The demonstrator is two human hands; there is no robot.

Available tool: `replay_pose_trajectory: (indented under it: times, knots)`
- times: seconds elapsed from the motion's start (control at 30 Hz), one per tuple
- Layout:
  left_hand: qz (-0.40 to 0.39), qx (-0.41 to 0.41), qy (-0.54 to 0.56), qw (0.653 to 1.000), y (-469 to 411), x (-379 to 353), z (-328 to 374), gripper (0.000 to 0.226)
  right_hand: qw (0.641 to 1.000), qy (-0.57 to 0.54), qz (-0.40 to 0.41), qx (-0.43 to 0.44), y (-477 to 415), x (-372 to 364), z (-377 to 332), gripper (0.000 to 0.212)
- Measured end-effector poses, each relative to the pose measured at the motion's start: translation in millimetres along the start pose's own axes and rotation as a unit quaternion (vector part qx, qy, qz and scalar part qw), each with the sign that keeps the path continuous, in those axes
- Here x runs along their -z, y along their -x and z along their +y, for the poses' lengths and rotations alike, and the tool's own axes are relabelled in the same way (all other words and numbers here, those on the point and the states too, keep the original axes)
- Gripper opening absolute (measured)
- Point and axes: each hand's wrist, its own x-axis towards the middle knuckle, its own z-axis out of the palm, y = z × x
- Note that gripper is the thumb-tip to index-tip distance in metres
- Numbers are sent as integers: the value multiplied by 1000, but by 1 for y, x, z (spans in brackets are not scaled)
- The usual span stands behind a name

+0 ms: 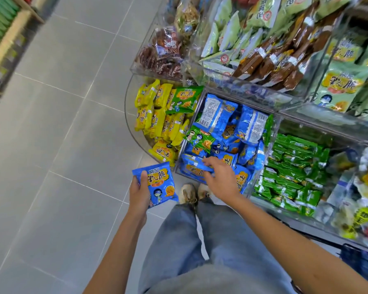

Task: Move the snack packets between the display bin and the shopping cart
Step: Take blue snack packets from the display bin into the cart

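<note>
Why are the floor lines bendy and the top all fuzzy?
Head view: the wide lens bends the floor tiles near the edges; head view: the upper bags and far shelf smear, probably motion blur, while the blue packet in the left hand and the bin packet the right hand pinches look sharp; head view: the clear bin wall shows whitish glare.

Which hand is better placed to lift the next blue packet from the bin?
Right. The right hand is over the display bin, pinching a binned packet. The left hand is outside the bin, already gripping a second packet.
</note>
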Motion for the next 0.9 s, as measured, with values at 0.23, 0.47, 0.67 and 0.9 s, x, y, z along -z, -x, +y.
replay_pose_trajectory:
  times: [0.23,0.47,0.67,0.9]
  knots:
    - [-30,-116,-67,991,2,-15,14,18,950,-305,-46,-45,12,40,-33,20]
    - [-212,-19,-6,977,23,-27,14,33,946,-301,-22,-117,7,7,-51,17]
    - [-162,31,30,986,15,-6,-12,22,988,-101,30,-110,-10,-8,-16,21]
    - [-124,36,50,990,10,7,-28,23,986,92,-83,-114,-31,-34,2,45]
